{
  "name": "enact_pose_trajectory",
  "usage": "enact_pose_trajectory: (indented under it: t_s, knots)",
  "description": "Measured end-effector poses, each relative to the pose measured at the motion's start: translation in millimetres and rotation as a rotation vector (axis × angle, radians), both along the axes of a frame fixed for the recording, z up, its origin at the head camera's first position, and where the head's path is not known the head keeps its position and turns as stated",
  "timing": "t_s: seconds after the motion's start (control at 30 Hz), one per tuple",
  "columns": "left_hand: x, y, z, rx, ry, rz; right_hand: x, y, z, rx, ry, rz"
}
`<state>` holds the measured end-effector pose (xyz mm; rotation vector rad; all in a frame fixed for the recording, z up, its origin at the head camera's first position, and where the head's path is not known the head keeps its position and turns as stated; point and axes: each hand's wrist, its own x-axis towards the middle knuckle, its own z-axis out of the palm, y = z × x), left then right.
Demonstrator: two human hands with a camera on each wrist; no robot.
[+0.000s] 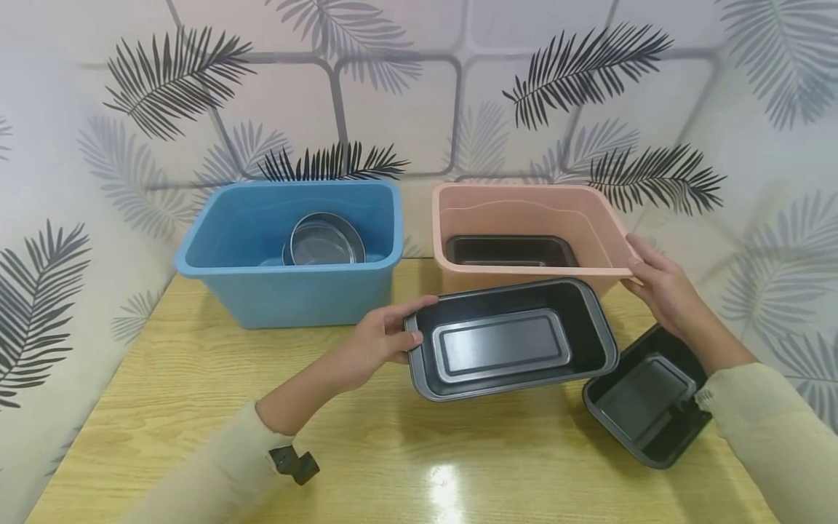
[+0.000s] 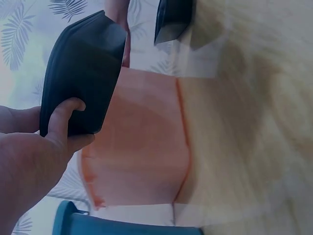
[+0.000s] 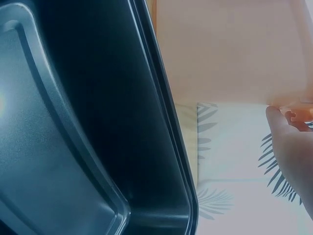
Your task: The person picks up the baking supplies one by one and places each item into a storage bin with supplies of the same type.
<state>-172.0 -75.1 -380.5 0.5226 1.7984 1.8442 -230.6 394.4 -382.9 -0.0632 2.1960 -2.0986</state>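
Nearest the wearer, a second black pan [image 1: 648, 397] lay on the wooden table [image 1: 196, 407] under the right forearm, while the left hand [image 1: 380, 338] gripped the short end of the black loaf pan [image 1: 511, 338], thumb over its rim, holding it tilted clear of the table. Just beyond, the right hand [image 1: 661, 287] rested fingertips on the pink tub's [image 1: 524, 211] near corner, seemingly to steady it; that tub already held another dark pan [image 1: 511, 249]. Beside it stood the blue tub [image 1: 288, 255], holding a round metal tin [image 1: 324, 240].

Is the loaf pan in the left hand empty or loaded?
Empty: loaf pan shows only its bare ribbed floor in the head view, left hand gripping its end rim.
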Motion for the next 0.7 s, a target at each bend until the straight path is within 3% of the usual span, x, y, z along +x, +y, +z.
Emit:
enact_pose_trajectory:
  t_s: [0.27,0.7]
  knots:
    - [-20.3,1,31.4,-0.054,0.05,0.017,0.0,1,0.3,-0.007,0.01,0.019]
    - [-60.3,17,58.2,-0.103,0.103,0.046,-0.4,1,-0.6,-0.036,-0.001,0.026]
